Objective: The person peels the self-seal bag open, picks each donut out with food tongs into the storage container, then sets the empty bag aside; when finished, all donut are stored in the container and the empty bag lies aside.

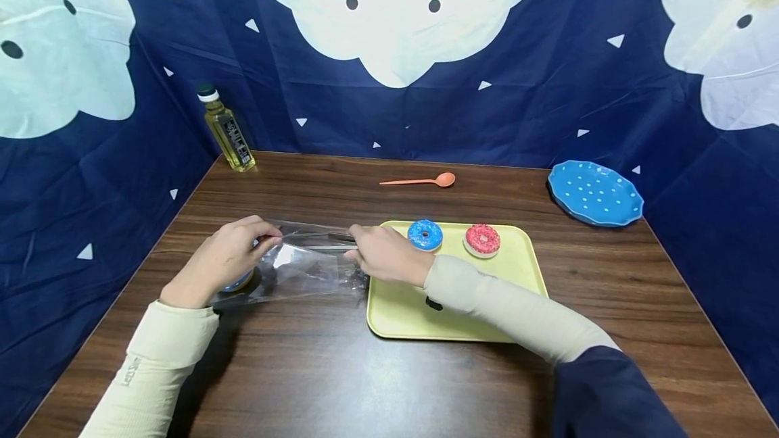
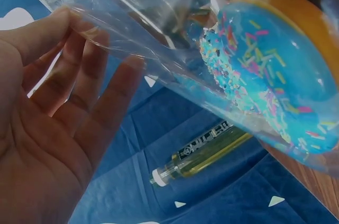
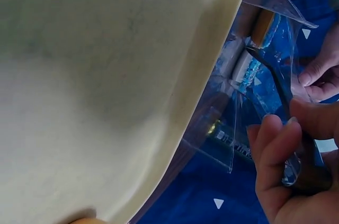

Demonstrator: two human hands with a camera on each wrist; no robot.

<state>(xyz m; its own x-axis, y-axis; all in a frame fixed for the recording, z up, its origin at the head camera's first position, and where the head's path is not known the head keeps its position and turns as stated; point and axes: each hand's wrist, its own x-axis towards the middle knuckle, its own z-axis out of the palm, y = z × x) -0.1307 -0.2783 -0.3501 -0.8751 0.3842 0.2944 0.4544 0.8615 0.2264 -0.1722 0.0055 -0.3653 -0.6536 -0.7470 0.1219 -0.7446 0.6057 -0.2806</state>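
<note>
A clear plastic bag [image 1: 310, 269] is stretched between the two hands. My left hand [image 1: 224, 257] pinches its edge between thumb and fingertips, the other fingers extended. Inside the bag in the left wrist view lies a blue-iced donut [image 2: 280, 70] with sprinkles; the right wrist view shows a second, white-sided piece with blue sprinkles [image 3: 246, 70] next to it. My right hand [image 1: 389, 252] holds a dark, slim, tong-like tool [image 3: 275, 78], whose tip points at the donuts. Whether the tip touches them, I cannot tell.
A yellow tray [image 1: 395, 320] under my right forearm bears a blue donut [image 1: 425, 235] and a pink donut [image 1: 482, 240]. Behind are an orange spoon [image 1: 444, 180], a blue dotted plate [image 1: 593, 191] at right and an oil bottle [image 1: 231, 137] at back left.
</note>
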